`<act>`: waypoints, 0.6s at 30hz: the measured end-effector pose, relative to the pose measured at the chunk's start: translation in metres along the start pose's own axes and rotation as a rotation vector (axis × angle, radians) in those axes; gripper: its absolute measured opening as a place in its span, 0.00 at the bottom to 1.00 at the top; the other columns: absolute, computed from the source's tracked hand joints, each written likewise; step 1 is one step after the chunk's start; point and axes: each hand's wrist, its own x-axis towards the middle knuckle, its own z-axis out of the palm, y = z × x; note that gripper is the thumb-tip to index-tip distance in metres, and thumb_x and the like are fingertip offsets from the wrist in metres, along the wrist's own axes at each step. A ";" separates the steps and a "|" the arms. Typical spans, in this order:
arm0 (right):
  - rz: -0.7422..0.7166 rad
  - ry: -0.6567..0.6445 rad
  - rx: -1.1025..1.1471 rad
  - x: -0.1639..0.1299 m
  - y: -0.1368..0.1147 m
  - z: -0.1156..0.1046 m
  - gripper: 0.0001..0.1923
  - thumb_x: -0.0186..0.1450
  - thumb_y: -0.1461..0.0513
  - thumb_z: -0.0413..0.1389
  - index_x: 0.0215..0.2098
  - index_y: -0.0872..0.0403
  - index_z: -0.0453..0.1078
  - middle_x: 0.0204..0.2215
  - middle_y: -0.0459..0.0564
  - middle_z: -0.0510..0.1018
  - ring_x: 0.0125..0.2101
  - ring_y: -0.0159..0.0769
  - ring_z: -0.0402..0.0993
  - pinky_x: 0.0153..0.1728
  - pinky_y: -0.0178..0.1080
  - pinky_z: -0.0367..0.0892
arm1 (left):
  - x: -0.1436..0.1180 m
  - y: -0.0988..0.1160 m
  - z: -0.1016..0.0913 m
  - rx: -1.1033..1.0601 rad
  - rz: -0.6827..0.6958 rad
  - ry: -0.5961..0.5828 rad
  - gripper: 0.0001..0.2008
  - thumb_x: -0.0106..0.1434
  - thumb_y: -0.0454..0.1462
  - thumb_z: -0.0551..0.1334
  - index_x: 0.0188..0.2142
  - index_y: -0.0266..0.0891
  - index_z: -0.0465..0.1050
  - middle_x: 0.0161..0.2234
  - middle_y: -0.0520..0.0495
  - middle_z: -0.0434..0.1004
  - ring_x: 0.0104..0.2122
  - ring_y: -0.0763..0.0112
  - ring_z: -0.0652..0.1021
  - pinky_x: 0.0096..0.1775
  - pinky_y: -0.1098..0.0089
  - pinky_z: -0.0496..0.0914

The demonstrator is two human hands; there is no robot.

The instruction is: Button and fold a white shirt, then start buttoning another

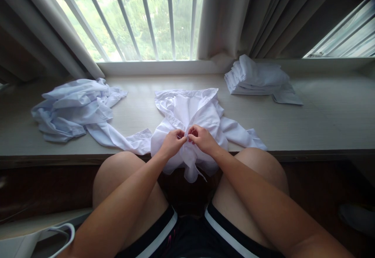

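A white shirt (202, 119) lies spread on the ledge in front of me, its lower part hanging over the edge between my knees. Its two front edges meet at the middle, where both hands work close together. My left hand (175, 141) pinches the cloth at that seam from the left. Just beside it, my right hand (202, 137) pinches the same seam between thumb and finger. Whether a button sits between the fingertips is too small to tell. One sleeve stretches out to the right, and a sleeve also lies to the left.
A crumpled heap of white clothing (76, 107) lies on the ledge at the left. Folded white garments (258, 78) are stacked at the back right. Behind the ledge (328, 125) stand a barred window (140, 27) and grey curtains (225, 16). A white cable (72, 232) loops at lower left.
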 end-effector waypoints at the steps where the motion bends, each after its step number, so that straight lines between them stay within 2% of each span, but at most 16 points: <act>1: 0.001 0.003 0.000 0.000 0.000 0.000 0.02 0.65 0.64 0.56 0.36 0.53 0.71 0.25 0.43 0.77 0.28 0.30 0.73 0.33 0.31 0.66 | 0.000 0.000 0.000 0.007 0.000 0.002 0.10 0.60 0.42 0.65 0.33 0.37 0.79 0.31 0.48 0.80 0.32 0.69 0.76 0.34 0.72 0.67; 18: -0.009 0.029 -0.038 0.002 0.002 -0.001 0.02 0.66 0.64 0.57 0.37 0.53 0.72 0.27 0.44 0.77 0.29 0.30 0.75 0.33 0.31 0.67 | -0.002 0.000 0.004 0.115 0.050 0.015 0.09 0.62 0.43 0.64 0.33 0.40 0.77 0.31 0.49 0.79 0.31 0.69 0.76 0.35 0.71 0.66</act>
